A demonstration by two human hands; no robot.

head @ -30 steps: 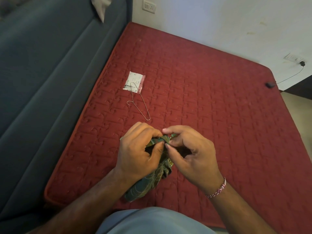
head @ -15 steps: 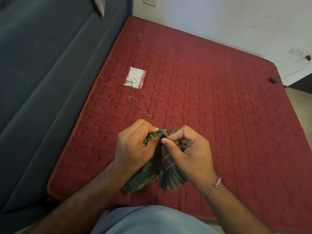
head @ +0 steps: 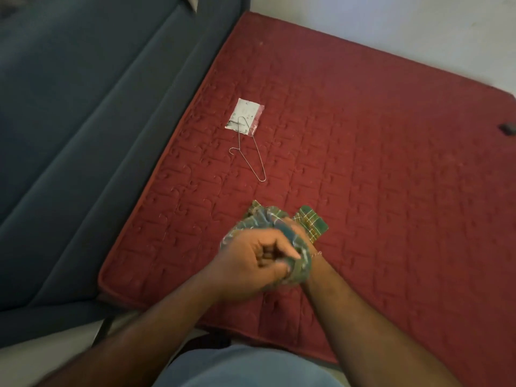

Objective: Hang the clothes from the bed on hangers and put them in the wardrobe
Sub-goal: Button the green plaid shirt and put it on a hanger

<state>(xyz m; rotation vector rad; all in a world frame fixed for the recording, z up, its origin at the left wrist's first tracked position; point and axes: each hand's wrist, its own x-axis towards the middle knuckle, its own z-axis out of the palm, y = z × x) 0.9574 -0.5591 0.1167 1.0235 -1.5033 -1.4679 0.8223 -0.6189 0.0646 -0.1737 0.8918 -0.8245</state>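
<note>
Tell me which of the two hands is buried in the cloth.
The right hand: the green plaid cloth is bunched over it down to the wrist. The left hand is bare, gripping the cloth's edge.

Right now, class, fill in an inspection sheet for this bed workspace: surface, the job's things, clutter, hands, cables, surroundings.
Surface: red quilted mattress, bare of bedding.
Job's things: green checked cloth bunched in the hands; wire hanger lying flat further up the mattress.
Clutter: small white packet under the hanger's end.
Hands: left hand grips the cloth; right hand is mostly hidden inside the cloth, grip unclear.
Cables: nothing seen; a small dark object lies at the right edge.
Surroundings: grey-blue sofa to the left, white wall behind.
</note>
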